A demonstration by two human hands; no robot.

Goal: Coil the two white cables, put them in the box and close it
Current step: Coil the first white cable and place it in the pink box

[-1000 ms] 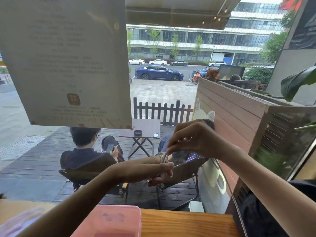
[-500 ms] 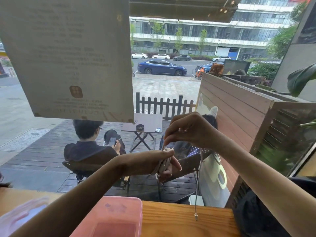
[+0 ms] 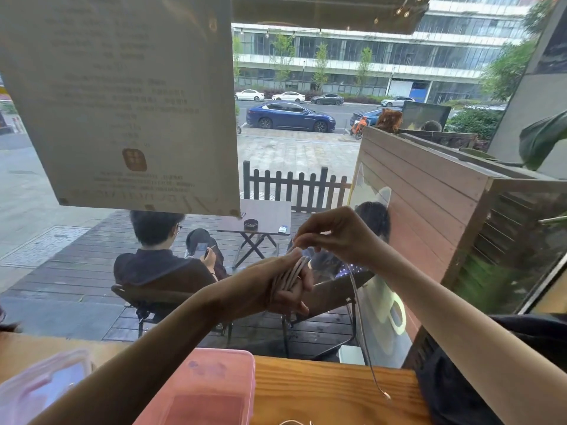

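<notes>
Several loops of a white cable [image 3: 290,276] are wound around the fingers of my left hand [image 3: 276,286], held up in front of the window. Just above and to the right, my right hand [image 3: 333,234] pinches the same cable. The cable's loose tail [image 3: 362,326] hangs from my right hand down to its plug [image 3: 385,394] over the wooden counter [image 3: 331,391]. A pink translucent box [image 3: 211,391] stands open on the counter below my left forearm. A bit of a second white cable [image 3: 294,422] shows at the bottom edge.
A clear plastic lid [image 3: 43,381] lies at the lower left on the counter. A dark bag or garment [image 3: 454,381] sits at the right end. The window glass is straight ahead, with a paper notice [image 3: 122,102] stuck on it; people sit outside.
My right hand has lifted and wrapped another turn of cable onto my left hand. The hanging tail, unseen a second ago, now dangles with its plug just above the counter.
</notes>
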